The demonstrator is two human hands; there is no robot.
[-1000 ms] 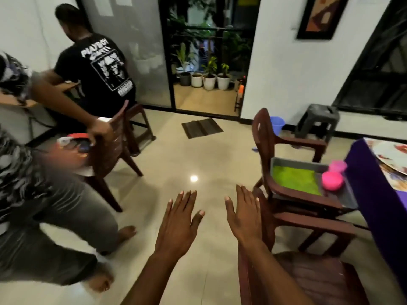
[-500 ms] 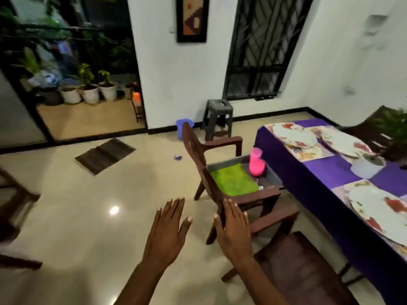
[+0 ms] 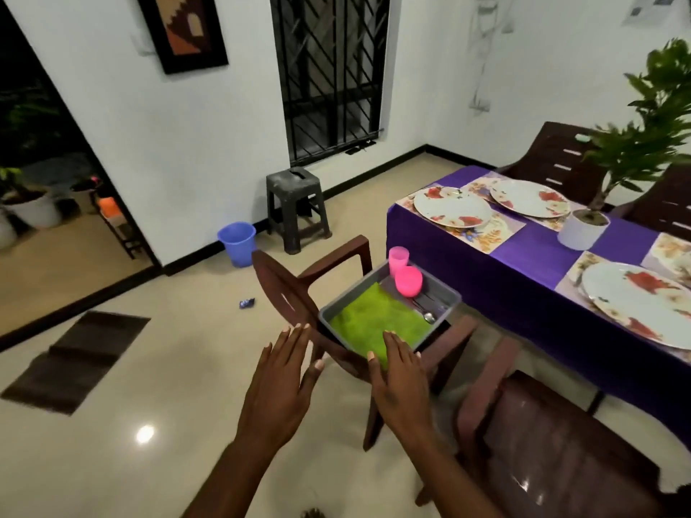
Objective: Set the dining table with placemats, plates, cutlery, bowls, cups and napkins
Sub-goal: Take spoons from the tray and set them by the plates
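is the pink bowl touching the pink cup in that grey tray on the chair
Cannot tell. In the head view the pink bowl overlaps the base of the pink cup inside the grey tray, hiding any gap.

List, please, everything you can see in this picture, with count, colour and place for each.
tray: 1, grey, on the seat of a brown chair
cloth: 1, green, in the tray
cups: 2, pink, at the tray's far end
cutlery: count unclear, metal, in the tray beside the cloth
chairs: at least 3, brown, around the table
tablecloth: 1, purple, on the table
placemats: at least 3, floral, on the tablecloth
plates: 3, white with red flowers, on the placemats
potted plant: 1, green in a white pot, on the table
stool: 1, dark grey, by the wall
bin: 1, blue, left of the stool
mat: 1, dark brown, on the floor
left hand: open, before the chair
right hand: open, near the tray
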